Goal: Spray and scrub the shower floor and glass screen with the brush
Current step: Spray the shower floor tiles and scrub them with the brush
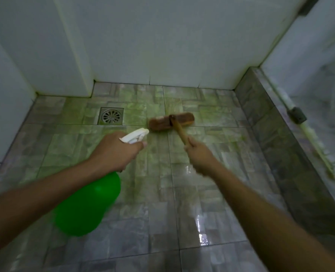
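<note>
Brush [171, 121] head lay on the wet shower floor [182, 193] right of the drain [111, 116], ahead of both your hands; your right hand [199, 154] gripped its wooden handle, your left hand [115, 151] held the green spray bottle [90, 203].

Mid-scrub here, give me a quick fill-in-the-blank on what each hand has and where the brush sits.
1. The left hand grips a ____ spray bottle.
2. The right hand holds the brush by its ____ handle.
3. The brush head rests on the floor, to the ____ of the drain.

Missing words: green; wooden; right
</note>
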